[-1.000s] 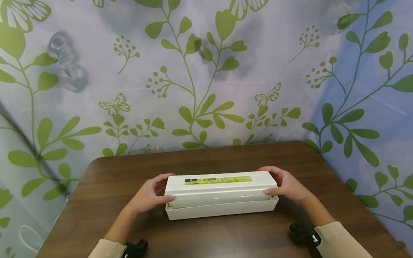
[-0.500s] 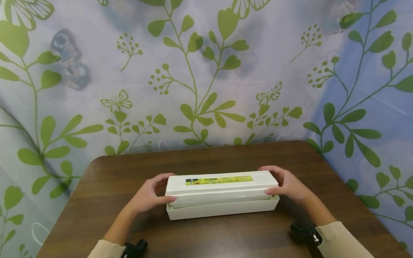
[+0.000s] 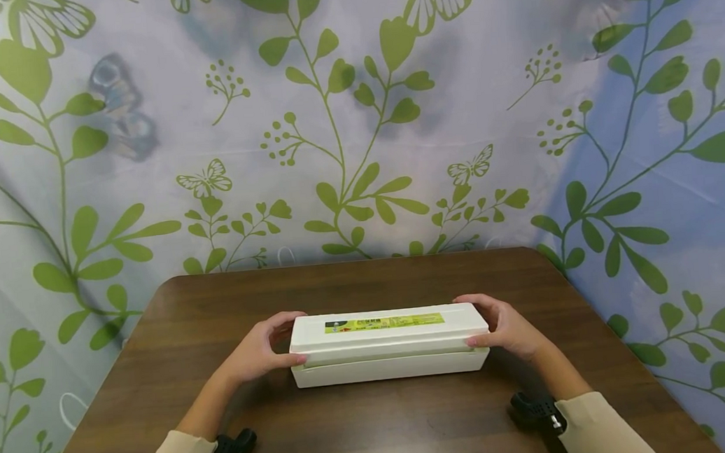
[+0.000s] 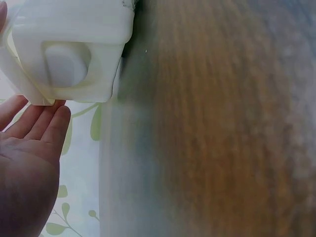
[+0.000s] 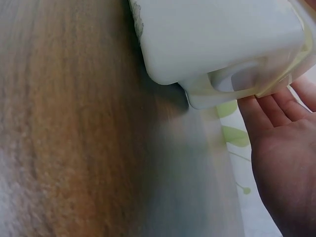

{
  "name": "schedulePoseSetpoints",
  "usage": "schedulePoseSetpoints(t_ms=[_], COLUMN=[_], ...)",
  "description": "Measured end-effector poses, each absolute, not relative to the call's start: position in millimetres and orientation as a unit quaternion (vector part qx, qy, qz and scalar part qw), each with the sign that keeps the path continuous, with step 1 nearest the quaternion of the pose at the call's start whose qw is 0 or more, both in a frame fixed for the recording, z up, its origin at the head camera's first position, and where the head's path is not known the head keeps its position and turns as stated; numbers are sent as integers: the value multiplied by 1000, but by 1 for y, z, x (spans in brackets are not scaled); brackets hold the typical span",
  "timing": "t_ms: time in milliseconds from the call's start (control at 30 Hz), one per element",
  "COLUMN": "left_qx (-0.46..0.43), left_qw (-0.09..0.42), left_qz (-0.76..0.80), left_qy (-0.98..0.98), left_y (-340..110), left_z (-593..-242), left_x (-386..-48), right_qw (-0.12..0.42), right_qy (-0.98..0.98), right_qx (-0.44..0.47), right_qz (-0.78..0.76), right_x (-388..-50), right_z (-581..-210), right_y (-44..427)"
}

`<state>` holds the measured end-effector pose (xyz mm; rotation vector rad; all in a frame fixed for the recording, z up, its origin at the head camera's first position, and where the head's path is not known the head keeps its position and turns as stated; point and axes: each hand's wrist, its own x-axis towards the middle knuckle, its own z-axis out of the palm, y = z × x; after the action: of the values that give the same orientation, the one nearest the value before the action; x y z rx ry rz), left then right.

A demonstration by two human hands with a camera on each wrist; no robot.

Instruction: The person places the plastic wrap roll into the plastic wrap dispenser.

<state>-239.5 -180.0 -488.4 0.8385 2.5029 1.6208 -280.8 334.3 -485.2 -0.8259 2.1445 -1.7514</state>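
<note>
A long white plastic wrap dispenser [image 3: 390, 369] sits at the middle of the table, its lid [image 3: 345, 338] carrying a green and yellow label [image 3: 384, 322]. A thin seam shows between lid and base along the front. My left hand [image 3: 259, 351] grips the lid's left end, thumb in front and fingers behind. At the other end my right hand [image 3: 510, 328] holds it likewise. In the left wrist view a round white core end [image 4: 68, 66] shows in the dispenser's end wall; the right wrist view shows a similar round end [image 5: 239, 78]. The inside is hidden.
The brown wooden table [image 3: 377, 429] extends around the dispenser, with rounded far corners. Behind it hangs a pale curtain [image 3: 240, 193] printed with green leaves and butterflies. Black wrist mounts [image 3: 233, 448] are strapped below both hands.
The lid has come down toward the base, and the wide front gap has narrowed to a seam. Both hands have lowered slightly with it; the base stays put.
</note>
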Motion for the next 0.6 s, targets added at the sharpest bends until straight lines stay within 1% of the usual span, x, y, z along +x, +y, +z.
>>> schedulePoseSetpoints(t_ms=[267,600], left_qx=[287,291], left_qw=[12,16], left_qz=[512,509], left_qy=[810,810], left_y=[-181,-182], left_z=[-488,-487], left_x=[-236,-235], right_qw=[129,127], right_qy=[734,741], right_qx=[-293,-295], right_qz=[-599,-589], right_x=[-280,-279], right_z=[-486,-487], right_y=[336,336])
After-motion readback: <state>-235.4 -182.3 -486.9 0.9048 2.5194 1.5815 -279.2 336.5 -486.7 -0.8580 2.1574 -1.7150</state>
